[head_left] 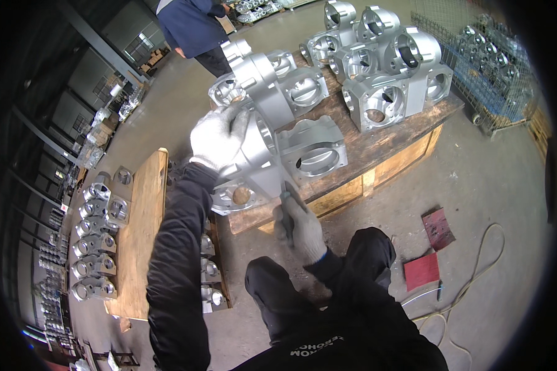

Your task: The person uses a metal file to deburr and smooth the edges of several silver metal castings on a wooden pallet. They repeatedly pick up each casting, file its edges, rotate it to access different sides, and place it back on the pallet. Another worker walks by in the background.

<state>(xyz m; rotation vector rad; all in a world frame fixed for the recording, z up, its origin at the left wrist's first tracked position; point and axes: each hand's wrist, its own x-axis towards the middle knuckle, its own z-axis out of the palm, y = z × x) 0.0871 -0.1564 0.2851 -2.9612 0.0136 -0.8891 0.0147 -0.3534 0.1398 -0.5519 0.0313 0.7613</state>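
A: Head view: our left hand (218, 137) wraps its fingers around the tipped-up metal casting (263, 133) on the near wooden pallet (377, 145). Why?

B: We think to steady it. Our right hand (298, 226) grips a thin tool (286, 193) under it.

No packages, labels, signs or screens can be made out anywhere in this view. The black garment (328, 346) at the lower edge bears small white lettering

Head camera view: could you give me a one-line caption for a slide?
Gloved left hand steadies a tilted cast-metal housing on a wooden pallet while the gloved right hand works a slim tool against its lower edge.
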